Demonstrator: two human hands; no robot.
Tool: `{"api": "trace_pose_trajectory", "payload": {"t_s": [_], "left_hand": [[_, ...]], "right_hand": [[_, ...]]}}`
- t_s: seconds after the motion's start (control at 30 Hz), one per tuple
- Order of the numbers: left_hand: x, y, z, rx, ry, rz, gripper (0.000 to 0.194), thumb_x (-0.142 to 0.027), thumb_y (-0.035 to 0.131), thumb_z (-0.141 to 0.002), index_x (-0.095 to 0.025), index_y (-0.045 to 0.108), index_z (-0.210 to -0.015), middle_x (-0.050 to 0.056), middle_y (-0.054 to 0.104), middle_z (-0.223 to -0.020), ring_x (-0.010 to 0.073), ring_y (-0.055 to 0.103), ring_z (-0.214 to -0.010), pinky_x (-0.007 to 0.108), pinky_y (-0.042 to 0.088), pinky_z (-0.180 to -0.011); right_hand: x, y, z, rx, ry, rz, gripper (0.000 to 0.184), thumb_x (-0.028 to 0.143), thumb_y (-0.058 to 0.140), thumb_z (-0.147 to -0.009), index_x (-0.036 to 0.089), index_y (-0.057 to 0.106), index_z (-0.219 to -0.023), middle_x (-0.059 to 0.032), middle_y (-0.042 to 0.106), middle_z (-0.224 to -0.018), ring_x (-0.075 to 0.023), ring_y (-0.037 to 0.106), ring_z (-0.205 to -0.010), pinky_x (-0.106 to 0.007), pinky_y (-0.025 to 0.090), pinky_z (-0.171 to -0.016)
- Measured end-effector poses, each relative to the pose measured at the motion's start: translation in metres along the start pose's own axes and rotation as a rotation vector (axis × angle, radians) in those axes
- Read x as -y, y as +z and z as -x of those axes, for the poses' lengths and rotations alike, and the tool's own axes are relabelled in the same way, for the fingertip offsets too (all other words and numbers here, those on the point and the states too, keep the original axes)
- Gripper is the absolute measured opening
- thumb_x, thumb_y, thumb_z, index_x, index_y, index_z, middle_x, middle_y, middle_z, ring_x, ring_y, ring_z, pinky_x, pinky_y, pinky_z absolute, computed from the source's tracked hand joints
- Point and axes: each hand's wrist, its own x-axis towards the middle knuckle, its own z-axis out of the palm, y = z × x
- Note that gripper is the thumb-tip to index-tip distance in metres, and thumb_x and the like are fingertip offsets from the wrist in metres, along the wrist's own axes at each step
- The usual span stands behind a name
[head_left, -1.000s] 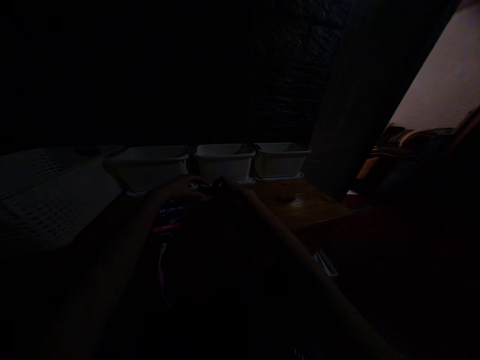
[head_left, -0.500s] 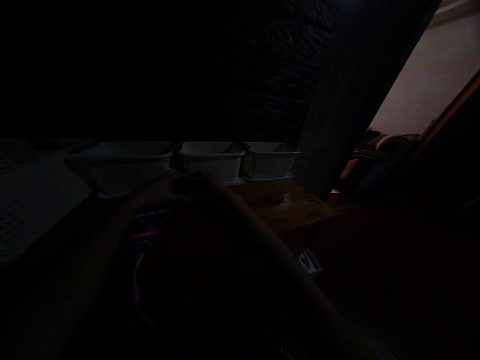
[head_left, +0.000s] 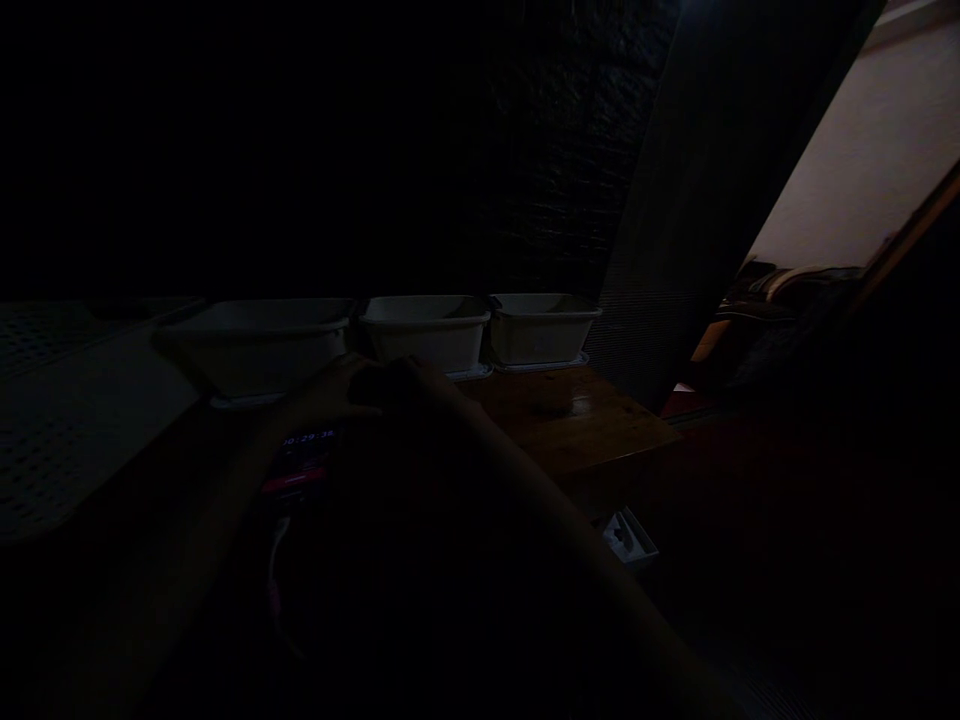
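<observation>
The picture is very dark. My left hand (head_left: pixel 334 388) reaches in front of the bins, its thumb and fingers curled around something dark. Close beside it, my right hand (head_left: pixel 427 385) bends in towards the same dark spot; its fingers are mostly lost in shadow. What lies between the two hands I cannot make out. Just below my left wrist is a phone (head_left: pixel 296 480) with a lit timer and a red button on its screen. A pale cable (head_left: pixel 276 565) trails down from the phone. Three white bins (head_left: pixel 424 335) stand in a row behind my hands.
The wooden table (head_left: pixel 600 420) ends at the right. A small white open box (head_left: pixel 630 540) sits lower, past my right forearm. A pale perforated basket (head_left: pixel 67 430) stands at the left. A lit doorway with a light wall (head_left: pixel 847 170) is at the upper right.
The whole view has shifted slightly, so bins, phone and box appear a little lower and further right. Both hands stay together around the dark spot.
</observation>
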Motion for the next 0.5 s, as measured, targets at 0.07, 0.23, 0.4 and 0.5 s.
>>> {"api": "trace_pose_trajectory", "payload": {"t_s": [0.07, 0.23, 0.4, 0.5], "left_hand": [[0.0, 0.0, 0.0, 0.005, -0.013, 0.028, 0.068, -0.054, 0.067, -0.065, -0.02, 0.047, -0.12, 0.008, 0.048, -0.121, 0.0253, 0.048, -0.109, 0.038, 0.042, -0.09], [-0.003, 0.002, 0.001, 0.015, -0.07, 0.095, 0.072, -0.054, 0.066, -0.064, -0.024, 0.043, -0.125, 0.008, 0.047, -0.126, 0.0262, 0.048, -0.113, 0.04, 0.041, -0.093], [-0.012, -0.003, 0.003, 0.022, -0.111, 0.101, 0.073, -0.054, 0.065, -0.064, -0.023, 0.042, -0.126, 0.01, 0.048, -0.128, 0.0273, 0.048, -0.114, 0.04, 0.041, -0.093], [-0.012, -0.004, 0.003, 0.012, -0.106, 0.1, 0.074, -0.054, 0.066, -0.063, -0.023, 0.043, -0.126, 0.009, 0.049, -0.127, 0.0271, 0.05, -0.113, 0.039, 0.042, -0.091]], "right_hand": [[0.002, 0.0, 0.0, -0.015, 0.009, 0.002, 0.05, 0.025, 0.061, -0.075, 0.017, 0.043, -0.12, -0.0105, 0.048, -0.117, -0.0185, 0.049, -0.1, -0.032, 0.042, -0.082], [0.004, -0.001, -0.001, -0.065, -0.016, 0.059, 0.048, 0.026, 0.059, -0.077, 0.016, 0.045, -0.121, -0.0102, 0.051, -0.114, -0.0185, 0.048, -0.101, -0.031, 0.041, -0.085], [0.006, -0.002, 0.0, -0.089, -0.024, 0.067, 0.045, 0.027, 0.057, -0.078, 0.015, 0.047, -0.12, -0.0108, 0.051, -0.114, -0.0182, 0.049, -0.099, -0.029, 0.041, -0.085], [0.009, -0.005, 0.001, -0.076, -0.02, 0.068, 0.046, 0.028, 0.06, -0.077, 0.015, 0.047, -0.119, -0.0104, 0.051, -0.114, -0.0182, 0.048, -0.1, -0.029, 0.041, -0.084]]}}
